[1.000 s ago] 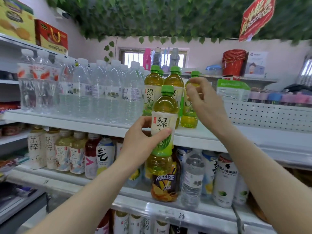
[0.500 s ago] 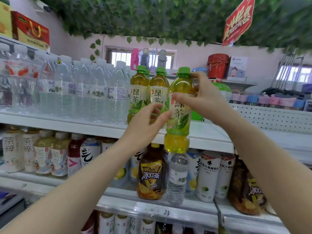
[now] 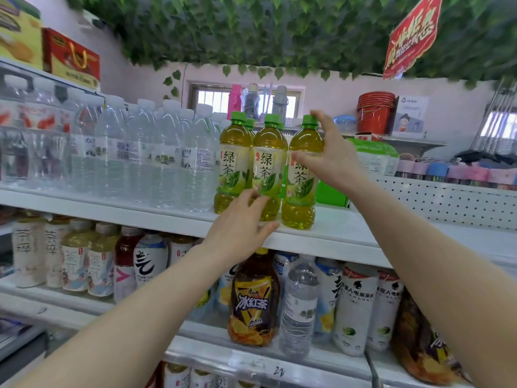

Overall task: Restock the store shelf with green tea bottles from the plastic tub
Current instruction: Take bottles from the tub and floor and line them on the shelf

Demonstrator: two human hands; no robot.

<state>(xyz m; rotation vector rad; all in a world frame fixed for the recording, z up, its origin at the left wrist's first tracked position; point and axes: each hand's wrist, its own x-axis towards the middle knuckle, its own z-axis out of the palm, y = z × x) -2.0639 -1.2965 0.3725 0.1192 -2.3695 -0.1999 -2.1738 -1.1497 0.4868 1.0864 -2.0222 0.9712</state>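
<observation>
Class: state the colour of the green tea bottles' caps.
Bright green caps, clearest in the head view.

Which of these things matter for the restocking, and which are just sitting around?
Part of the job: green-capped plastic bottles of green tea, the rightmost touched by the right hand; left hand; white store shelf.
Just there: clear plastic water bottles; dark iced-tea bottle; stacked red buckets; red hanging sign.

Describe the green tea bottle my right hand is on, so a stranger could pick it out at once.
Find the upper white shelf, where a long row of clear water bottles ends in green tea bottles. Three stand in front; yours is the rightmost bottle, set nearest the shelf's front edge. It alone has the right hand at its cap.
</observation>
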